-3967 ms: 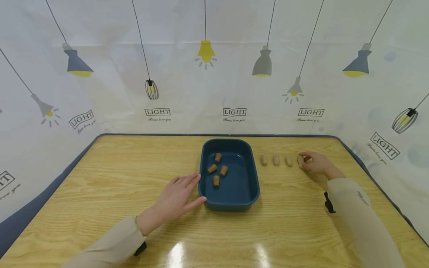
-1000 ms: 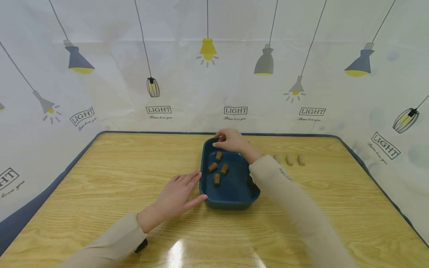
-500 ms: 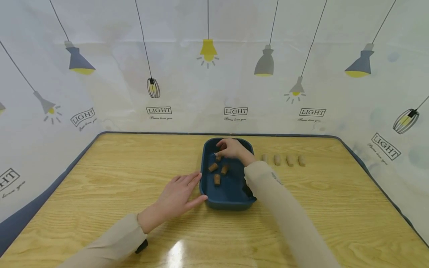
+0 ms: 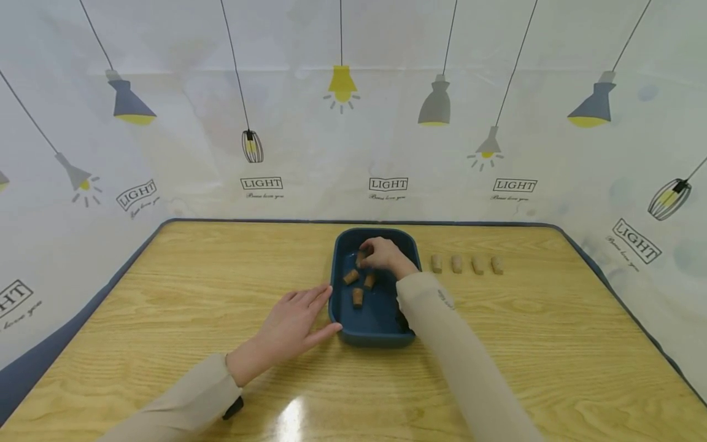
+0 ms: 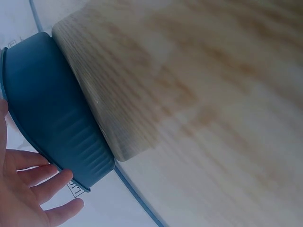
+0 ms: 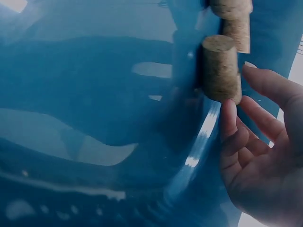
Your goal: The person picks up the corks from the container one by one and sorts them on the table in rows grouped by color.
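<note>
In the head view, my right hand [image 4: 385, 255] reaches into the blue bin [image 4: 375, 339] and pinches the farthest brown cork [image 4: 360, 258] between thumb and fingers. Three more brown corks lie nearer: an angled cork [image 4: 350, 277], a right-hand cork [image 4: 369, 280] and a front cork [image 4: 358, 298]. The right wrist view shows a cork [image 6: 220, 68] partly covering whatever sits between the fingertips. My left hand [image 4: 287, 322] rests its straight fingers and thumb against the bin's left rim; the left wrist view shows those fingers [image 5: 52, 187] at the bin's outer edge.
Right of the bin, several pale corks stand in a row, from the leftmost cork [image 4: 437, 264] to the rightmost cork [image 4: 497, 265]. The wooden table [image 4: 221, 276] ends at a wall sheet [image 4: 309, 147] printed with lamps.
My right hand has left the row's rightmost cork, crossed to the bin's back edge, then come down inside to the farthest brown cork. The left hand stays at the rim.
</note>
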A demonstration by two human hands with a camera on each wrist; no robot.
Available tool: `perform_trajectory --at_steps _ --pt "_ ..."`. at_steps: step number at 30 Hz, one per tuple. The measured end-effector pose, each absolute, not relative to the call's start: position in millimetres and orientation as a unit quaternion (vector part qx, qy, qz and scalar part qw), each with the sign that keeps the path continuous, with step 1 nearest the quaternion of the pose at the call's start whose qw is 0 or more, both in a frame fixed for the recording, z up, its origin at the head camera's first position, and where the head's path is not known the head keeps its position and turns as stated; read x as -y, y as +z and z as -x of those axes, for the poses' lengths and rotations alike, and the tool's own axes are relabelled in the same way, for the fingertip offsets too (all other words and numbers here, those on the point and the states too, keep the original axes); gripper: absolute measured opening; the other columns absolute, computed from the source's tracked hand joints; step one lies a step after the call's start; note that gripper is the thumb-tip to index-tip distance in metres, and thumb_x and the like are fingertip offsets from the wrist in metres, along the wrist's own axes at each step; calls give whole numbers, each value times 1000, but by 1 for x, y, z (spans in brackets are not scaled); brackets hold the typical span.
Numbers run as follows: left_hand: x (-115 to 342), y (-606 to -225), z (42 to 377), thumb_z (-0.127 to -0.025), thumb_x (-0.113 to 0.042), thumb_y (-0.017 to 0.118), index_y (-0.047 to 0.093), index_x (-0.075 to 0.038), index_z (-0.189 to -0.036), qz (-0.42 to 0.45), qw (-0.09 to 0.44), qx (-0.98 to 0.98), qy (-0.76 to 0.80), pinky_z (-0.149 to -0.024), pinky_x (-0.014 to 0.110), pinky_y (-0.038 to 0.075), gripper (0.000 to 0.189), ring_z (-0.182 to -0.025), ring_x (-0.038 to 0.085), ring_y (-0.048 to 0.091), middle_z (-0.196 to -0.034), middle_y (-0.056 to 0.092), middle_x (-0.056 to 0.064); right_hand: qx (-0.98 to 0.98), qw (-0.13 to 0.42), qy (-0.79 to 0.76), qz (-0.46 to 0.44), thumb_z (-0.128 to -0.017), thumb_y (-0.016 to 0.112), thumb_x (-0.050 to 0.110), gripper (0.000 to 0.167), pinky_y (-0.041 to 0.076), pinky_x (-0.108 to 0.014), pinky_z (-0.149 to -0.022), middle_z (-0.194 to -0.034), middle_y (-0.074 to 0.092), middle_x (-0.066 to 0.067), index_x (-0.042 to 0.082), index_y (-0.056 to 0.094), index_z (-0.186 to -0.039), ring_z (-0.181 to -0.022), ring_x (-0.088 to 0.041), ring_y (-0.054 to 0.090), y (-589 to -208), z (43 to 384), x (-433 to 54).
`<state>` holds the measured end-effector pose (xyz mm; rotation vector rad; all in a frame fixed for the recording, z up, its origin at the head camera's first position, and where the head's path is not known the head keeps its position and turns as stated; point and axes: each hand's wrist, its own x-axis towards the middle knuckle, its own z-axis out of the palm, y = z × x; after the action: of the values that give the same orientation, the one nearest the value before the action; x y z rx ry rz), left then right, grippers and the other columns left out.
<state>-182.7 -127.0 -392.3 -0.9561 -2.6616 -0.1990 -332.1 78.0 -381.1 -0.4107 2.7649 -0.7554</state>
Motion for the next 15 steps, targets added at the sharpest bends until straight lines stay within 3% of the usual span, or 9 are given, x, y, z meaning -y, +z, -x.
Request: perform_trajectory --at_steps 15 --pt "127 -394 183 -87 -55 39 46 -1 -128 335 154 927 -71 -89 42 37 68 -112 24 45 -129 44 12 -969 104 -196 112 -78 67 28 40 43 -39 -74 -104 57 -3 15 58 -114 -91 -21 52 -392 334 -74"
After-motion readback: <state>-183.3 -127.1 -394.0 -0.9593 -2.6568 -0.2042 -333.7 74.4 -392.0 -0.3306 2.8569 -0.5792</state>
